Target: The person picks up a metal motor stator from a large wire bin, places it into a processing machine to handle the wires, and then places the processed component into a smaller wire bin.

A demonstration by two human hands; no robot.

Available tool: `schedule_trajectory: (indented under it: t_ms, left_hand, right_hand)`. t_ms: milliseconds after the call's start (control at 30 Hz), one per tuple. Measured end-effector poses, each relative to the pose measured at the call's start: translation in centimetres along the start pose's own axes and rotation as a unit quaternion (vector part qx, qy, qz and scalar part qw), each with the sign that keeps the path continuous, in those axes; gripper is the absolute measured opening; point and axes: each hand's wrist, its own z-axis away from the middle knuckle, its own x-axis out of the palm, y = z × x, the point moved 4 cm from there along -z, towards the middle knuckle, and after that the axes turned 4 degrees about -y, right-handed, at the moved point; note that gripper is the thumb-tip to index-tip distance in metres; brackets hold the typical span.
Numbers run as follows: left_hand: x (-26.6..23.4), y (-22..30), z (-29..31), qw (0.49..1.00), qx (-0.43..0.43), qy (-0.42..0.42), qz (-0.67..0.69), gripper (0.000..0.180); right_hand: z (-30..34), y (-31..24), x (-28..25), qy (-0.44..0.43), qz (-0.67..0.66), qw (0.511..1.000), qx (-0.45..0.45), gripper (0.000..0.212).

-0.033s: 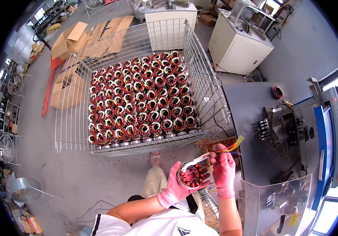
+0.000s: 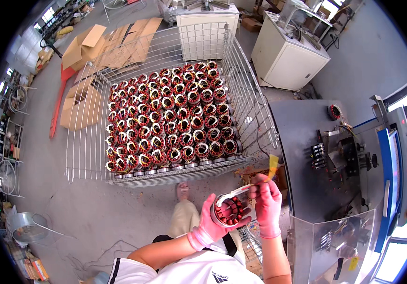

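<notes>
Wound stator ring (image 2: 222,218), in the person's left hand (image 2: 209,224). The palm is cupping it from underneath, thumb and fingers curling around the outer wall; the bore is facing mostly up. The white-sleeved leads (image 2: 235,192) are leaving its rim and running lengthwise toward two o'clock, straight to the right hand (image 2: 266,202), the nearer one to their free end. That hand is pinching there, fingertips closed; a yellow strip (image 2: 273,166) is sticking out beyond, toward twelve. Can't tell how strip and leads are joining.

Outward from the ring: at half past one, a low box of small scraps (image 2: 281,176) is sitting near the bench (image 2: 299,130); farther that way, a lone stator (image 2: 334,111) is resting on the bench. At eleven, a wire basket (image 2: 175,178) is holding packed rows of similar stators (image 2: 183,126). At ten, an open cardboard box (image 2: 86,118) is standing; its contents aren't showing clearly.
</notes>
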Motion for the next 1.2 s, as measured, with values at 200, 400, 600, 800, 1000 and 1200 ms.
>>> schedule_trajectory:
  t_ms: [200, 400, 600, 800, 1000, 1200]
  left_hand:
    - [-2.9, 7.6, 6.6, 0.993, 0.071, 0.09, -0.023, 0.075]
    - [-5.7, 18.0, 12.8, 0.981, 0.167, 0.094, -0.004, 0.062]
    - [-8.5, 23.9, 13.8, 0.979, 0.17, 0.098, 0.058, 0.057]
    - [-12.7, 29.2, 11.8, 0.965, 0.198, 0.156, -0.076, 0.058]
    - [-16.3, 31.1, 17.3, 0.931, 0.171, 0.269, -0.179, 0.06]
    - [-21.9, 30.3, 15.7, 0.879, 0.141, 0.349, -0.294, 0.054]
  right_hand:
    - [0.8, 3.0, 14.0, -0.183, 0.544, 0.788, -0.222, 0.019]
    - [-0.3, 10.0, 25.0, -0.329, 0.528, 0.782, 0.021, 0.018]
    - [-3.0, 15.6, 29.1, -0.505, 0.553, 0.649, 0.137, 0.04]
    - [-9.2, 20.9, 28.2, -0.467, 0.555, 0.68, 0.107, 0.038]
    - [-24.6, 32.6, 20.9, -0.273, 0.687, 0.673, -0.032, 0.027]
    - [-38.9, 45.2, 19.3, -0.142, 0.742, 0.651, -0.075, 0.025]
